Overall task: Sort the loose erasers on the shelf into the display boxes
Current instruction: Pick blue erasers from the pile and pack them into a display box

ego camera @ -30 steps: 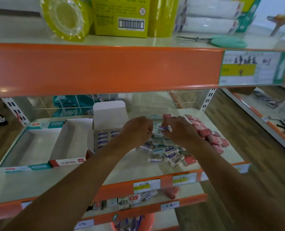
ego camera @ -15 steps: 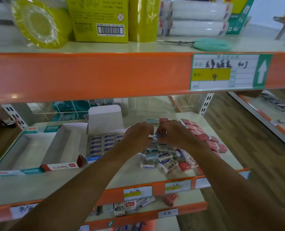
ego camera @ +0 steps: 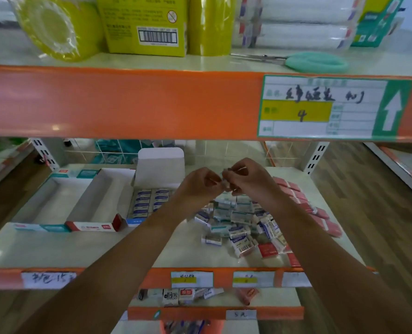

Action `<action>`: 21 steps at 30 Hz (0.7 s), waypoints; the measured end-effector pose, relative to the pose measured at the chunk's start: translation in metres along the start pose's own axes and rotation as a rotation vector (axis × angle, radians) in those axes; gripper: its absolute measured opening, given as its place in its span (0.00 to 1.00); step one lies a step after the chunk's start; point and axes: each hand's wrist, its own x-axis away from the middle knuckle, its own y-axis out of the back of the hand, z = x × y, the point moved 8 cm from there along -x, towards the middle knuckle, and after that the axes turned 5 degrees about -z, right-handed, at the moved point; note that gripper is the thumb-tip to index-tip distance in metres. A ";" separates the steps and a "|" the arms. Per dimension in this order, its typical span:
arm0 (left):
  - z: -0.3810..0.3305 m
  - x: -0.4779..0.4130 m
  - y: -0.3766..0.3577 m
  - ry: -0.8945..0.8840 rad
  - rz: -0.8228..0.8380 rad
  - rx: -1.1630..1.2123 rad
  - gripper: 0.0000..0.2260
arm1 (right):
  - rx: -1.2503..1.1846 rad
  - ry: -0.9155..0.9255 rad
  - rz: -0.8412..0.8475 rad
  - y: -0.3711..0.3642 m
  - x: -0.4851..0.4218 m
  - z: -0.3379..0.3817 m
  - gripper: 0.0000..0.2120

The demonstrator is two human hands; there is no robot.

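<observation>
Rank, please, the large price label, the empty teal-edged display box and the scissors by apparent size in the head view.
1. price label, though it sits nearer the camera
2. empty teal-edged display box
3. scissors, long but thin

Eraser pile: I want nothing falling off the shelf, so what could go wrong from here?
1. The left hand and right hand pinch one eraser above the pile; it could slip and drop back in.
2. The red erasers lie at the shelf's front lip, close by the right forearm; a sweep could push them off.
3. The pink erasers sit along the right edge and could be nudged over.
</observation>
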 end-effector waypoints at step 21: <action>0.050 -0.001 0.094 -0.069 -0.096 -0.262 0.07 | 0.003 0.020 0.124 -0.107 -0.008 0.044 0.14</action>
